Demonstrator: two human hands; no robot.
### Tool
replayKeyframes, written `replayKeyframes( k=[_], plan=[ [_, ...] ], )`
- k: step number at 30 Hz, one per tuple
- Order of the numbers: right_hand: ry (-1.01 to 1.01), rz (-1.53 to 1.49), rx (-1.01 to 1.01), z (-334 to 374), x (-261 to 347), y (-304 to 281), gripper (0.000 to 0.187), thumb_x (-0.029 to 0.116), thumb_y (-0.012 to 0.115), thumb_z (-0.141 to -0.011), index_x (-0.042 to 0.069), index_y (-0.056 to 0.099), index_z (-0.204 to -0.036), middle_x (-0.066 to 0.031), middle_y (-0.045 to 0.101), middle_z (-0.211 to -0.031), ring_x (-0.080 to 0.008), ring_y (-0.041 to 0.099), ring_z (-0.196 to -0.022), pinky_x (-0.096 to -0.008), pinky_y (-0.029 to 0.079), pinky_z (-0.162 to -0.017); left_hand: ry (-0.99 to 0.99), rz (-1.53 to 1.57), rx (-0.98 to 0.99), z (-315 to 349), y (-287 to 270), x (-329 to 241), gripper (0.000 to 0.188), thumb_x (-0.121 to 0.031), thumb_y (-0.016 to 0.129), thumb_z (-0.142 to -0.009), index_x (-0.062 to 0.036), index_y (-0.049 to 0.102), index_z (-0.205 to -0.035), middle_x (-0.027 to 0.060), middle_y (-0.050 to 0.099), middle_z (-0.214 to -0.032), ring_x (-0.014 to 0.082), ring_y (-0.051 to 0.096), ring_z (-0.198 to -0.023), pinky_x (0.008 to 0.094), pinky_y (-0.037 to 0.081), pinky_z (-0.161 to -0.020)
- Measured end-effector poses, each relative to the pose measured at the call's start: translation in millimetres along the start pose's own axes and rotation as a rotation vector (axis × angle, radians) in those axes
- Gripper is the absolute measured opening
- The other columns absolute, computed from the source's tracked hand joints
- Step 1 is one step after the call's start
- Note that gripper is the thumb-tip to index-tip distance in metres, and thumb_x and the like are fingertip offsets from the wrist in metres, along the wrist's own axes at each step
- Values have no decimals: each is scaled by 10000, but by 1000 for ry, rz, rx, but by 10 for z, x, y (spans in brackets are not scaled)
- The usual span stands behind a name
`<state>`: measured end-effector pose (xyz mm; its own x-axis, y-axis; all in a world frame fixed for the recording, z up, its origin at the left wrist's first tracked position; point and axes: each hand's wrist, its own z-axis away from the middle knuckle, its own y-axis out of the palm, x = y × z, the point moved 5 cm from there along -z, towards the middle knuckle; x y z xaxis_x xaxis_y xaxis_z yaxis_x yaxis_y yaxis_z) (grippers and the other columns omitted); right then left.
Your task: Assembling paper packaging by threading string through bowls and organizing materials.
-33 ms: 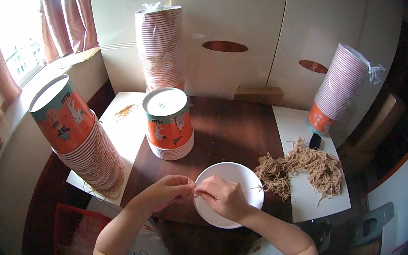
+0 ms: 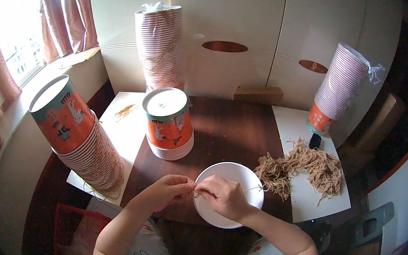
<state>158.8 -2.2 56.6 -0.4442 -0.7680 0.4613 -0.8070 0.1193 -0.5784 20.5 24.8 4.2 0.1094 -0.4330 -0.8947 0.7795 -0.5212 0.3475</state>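
A white round tub [image 2: 223, 219] stands at the near edge of the table, its pale inside facing up. My left hand [image 2: 172, 190] is closed in a pinch at the tub's left rim. My right hand [image 2: 222, 195] reaches over the tub and pinches at the same spot, fingertips meeting the left hand's. A thin tan string shows between the fingertips, but its exact shape there is too small to tell. Another bit of tan string [image 2: 253, 188] crosses the tub's right rim. Right of the tub lies a tangled heap of tan strings [image 2: 318, 168].
Upside-down stacks of orange paper tubs stand at left [image 2: 87, 144] and left of centre [image 2: 165, 128]. Wrapped tub stacks rise at the back [image 2: 158, 40] and back right [image 2: 339, 85]. A small black object [image 2: 315, 140] touches the string heap. Loose orange-brown strands [image 2: 126, 112] lie at left.
The fingers of my right hand have shifted very slightly at the string. Nothing else differs.
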Motion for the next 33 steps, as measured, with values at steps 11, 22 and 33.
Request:
replayKeyframes(
  k=[11,22,33],
  plan=[
    [361,-353,-7,-28,-156,-19,46,65,592,-759,25,585,-780,-60,593,-716,-138,570,-631,-264,439,-549,409,-959,-51,41,6,-170,155,-97,601,-770,-46,567,-912,-9,537,-758,73,504,-703,203,408,-621],
    [427,-441,66,46,-294,123,91,101,607,-768,27,600,-820,-23,587,-701,-69,524,-606,-231,426,-545,344,-178,-70,62,26,-214,70,-106,578,-786,-52,535,-789,20,576,-741,67,531,-670,183,416,-573],
    [475,-374,217,62,-297,183,90,95,591,-764,25,592,-821,-68,615,-719,-104,582,-663,-259,459,-608,348,139,-17,28,-167,-184,59,-36,529,-757,-71,485,-743,-7,506,-671,74,499,-597,198,399,-518]
  ],
)
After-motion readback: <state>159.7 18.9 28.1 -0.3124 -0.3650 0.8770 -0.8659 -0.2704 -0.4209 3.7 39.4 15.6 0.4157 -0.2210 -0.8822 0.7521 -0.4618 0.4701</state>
